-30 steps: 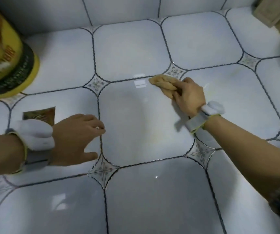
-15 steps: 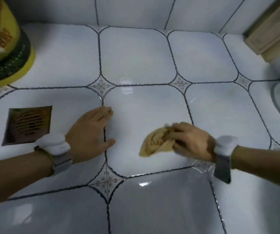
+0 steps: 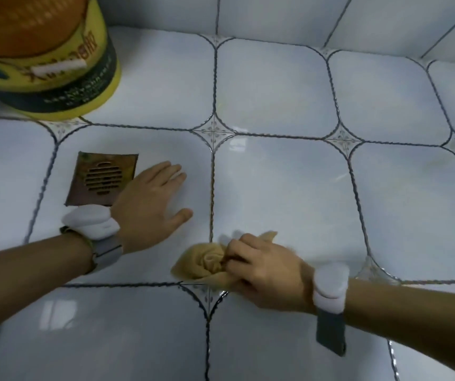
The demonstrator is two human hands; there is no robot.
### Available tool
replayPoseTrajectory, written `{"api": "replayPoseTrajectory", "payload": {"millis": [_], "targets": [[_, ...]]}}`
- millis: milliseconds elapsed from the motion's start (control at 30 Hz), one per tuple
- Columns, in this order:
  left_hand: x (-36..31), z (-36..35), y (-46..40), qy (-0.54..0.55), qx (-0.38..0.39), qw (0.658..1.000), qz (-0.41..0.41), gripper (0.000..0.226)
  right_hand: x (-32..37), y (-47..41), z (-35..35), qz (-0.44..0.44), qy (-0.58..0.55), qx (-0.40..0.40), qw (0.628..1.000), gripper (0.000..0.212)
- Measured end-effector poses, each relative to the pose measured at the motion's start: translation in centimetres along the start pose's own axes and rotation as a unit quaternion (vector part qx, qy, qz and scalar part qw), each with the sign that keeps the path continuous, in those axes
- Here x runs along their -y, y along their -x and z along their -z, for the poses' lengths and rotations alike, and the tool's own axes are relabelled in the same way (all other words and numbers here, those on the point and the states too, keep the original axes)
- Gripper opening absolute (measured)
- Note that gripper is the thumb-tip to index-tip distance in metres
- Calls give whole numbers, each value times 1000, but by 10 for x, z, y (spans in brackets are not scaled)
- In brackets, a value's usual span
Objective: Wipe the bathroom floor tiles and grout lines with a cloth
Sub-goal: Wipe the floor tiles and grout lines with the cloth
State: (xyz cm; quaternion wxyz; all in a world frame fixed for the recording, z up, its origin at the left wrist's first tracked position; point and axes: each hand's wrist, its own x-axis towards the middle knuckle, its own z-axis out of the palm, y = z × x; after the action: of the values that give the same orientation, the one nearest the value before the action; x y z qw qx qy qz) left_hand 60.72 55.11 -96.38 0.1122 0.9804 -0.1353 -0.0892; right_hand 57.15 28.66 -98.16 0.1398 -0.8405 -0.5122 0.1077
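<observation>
A crumpled tan cloth (image 3: 203,261) lies on the glossy pale blue floor tiles (image 3: 281,193), right over the dark grout line (image 3: 212,188) near a patterned corner joint. My right hand (image 3: 264,273) grips the cloth with curled fingers and presses it against the floor. My left hand (image 3: 149,207) rests flat on the tile to the left, fingers straight and spread, just right of the floor drain. Both wrists wear white-and-grey bands.
A rusty square floor drain (image 3: 101,178) sits in the tile beside my left hand. A yellow, black and orange bucket (image 3: 45,56) stands at the back left. The tiled wall (image 3: 275,12) runs along the far side.
My right hand has dragged the cloth from the far edge of the middle tile toward me and left, down to the near grout corner. My left hand stays planted; the view has shifted left.
</observation>
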Motion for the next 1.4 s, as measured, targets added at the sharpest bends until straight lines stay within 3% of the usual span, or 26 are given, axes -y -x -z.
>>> {"api": "replayPoseTrajectory", "payload": {"millis": [67,100,200,300,367,500,600,633,700,767,867,933,1000,1133,1267,1333,1400], "targets": [[1,-1,0,-5,-1,1000,-6,80,-18,-6,7,14,10,-4,1000,15],[2,-2,-1,-7,0,1000,-8,80,-37,-16,15,-19,19,-25,999,16],[0,-7,-6,9,18,1000,-12,82,-115,-55,46,-227,91,-149,958,21],[-6,-8,-18,36,19,999,-15,82,-149,-79,62,-381,128,-176,898,24],[-7,-6,-24,42,8,999,-19,80,-131,-81,57,-358,121,-150,914,18],[-18,-7,-35,30,0,997,-66,77,-54,-5,26,-131,60,-41,989,15],[-31,-13,-38,29,19,993,-110,73,-11,74,8,2,32,60,998,17],[-33,-14,-37,18,29,991,-130,70,-13,89,8,25,32,60,997,17],[-41,-19,-41,-19,57,982,-179,68,-46,100,19,-19,25,14,999,16],[-54,-22,-47,-45,84,973,-212,74,-101,92,40,-142,60,-69,986,18],[-83,-22,-68,-52,92,969,-225,83,-177,78,78,-392,87,-175,899,19],[-102,-20,-83,-30,69,977,-202,82,-188,71,82,-468,94,-187,859,19],[-116,-18,-96,-8,49,984,-169,77,-168,71,74,-432,94,-180,879,17],[-125,-19,-102,0,32,986,-164,73,-91,117,41,-214,49,-91,971,12],[-130,-29,-91,-30,57,976,-210,75,-62,161,17,-84,42,-30,995,17],[-139,-34,-92,-40,59,971,-226,76,-95,163,30,-108,44,-34,993,22],[-152,-37,-100,-41,56,969,-235,78,-148,159,51,-244,84,-109,960,23]]}}
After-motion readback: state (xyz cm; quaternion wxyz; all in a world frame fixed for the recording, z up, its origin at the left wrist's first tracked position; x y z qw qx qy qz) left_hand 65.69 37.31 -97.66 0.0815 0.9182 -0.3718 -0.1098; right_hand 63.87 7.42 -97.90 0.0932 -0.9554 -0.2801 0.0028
